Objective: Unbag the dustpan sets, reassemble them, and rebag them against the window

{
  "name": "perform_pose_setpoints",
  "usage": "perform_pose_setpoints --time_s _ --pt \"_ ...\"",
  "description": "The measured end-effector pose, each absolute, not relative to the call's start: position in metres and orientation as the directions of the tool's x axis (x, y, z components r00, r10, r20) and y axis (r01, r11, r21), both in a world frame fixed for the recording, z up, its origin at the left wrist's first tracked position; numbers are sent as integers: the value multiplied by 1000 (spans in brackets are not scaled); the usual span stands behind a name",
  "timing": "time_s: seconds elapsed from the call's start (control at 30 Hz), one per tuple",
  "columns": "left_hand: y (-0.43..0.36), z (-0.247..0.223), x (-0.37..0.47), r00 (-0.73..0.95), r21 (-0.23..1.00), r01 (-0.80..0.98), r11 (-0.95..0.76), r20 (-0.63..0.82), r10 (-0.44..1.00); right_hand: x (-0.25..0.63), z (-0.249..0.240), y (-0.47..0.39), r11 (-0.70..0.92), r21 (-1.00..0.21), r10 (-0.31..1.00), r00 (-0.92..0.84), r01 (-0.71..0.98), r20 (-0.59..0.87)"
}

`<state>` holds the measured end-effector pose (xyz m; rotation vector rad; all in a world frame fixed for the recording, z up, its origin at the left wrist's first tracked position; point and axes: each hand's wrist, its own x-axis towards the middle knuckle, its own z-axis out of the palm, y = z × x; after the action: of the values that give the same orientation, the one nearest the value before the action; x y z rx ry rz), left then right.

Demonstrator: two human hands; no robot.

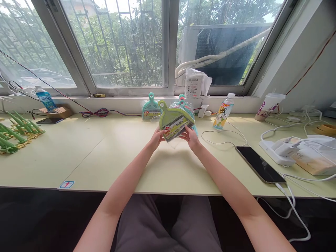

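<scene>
A yellow-green mini dustpan and brush set [173, 120], with a printed label and clear wrapping, is held tilted above the table. My left hand [156, 137] grips its lower left side, and my right hand [191, 135] closes on its lower right side. Behind it at the wall stands a teal dustpan set [151, 109] in clear film. More wrapped dustpans [183, 101], with teal and red handles, show partly behind the held one; the rest of them is hidden.
On the right of the table [110, 164] are a bottle [224, 111], a cup [269, 106], a phone [262, 166] and a power strip [280, 154] with white cables. Green plastic parts [18, 134] lie far left. A wrapped box [194, 84] sits on the sill.
</scene>
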<state>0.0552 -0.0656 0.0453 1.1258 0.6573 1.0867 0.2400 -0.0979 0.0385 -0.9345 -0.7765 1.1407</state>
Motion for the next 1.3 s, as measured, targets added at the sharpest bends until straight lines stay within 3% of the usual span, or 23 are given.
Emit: perform_pose_setpoints --time_s 0.13,0.23,0.37,0.5,0.7,1.0,1.13,1.3 --pt "-60 45 50 303 916 -386 107 16 953 249 43 -97 71 -978 984 175 -198 35" --pt "-53 46 44 259 896 -416 158 -50 965 248 43 -100 164 -980 972 150 112 180" --pt "-46 45 37 178 880 -454 141 -65 982 245 39 -106 292 -730 911 54 618 410" --pt "-45 43 33 177 896 -423 135 -65 982 240 32 -107 239 -518 877 46 821 478" --pt "-47 42 37 183 885 -434 167 -95 979 245 22 -103 150 -408 804 129 900 580" --pt "-43 41 34 197 874 -456 170 -87 977 258 35 -106 206 -132 772 -79 970 631" --pt "-40 38 30 149 892 -397 218 -172 974 259 37 -108 421 -44 728 -308 906 613" --pt "-28 32 16 98 889 -357 287 -270 958 254 36 -112 631 148 559 -578 762 594"
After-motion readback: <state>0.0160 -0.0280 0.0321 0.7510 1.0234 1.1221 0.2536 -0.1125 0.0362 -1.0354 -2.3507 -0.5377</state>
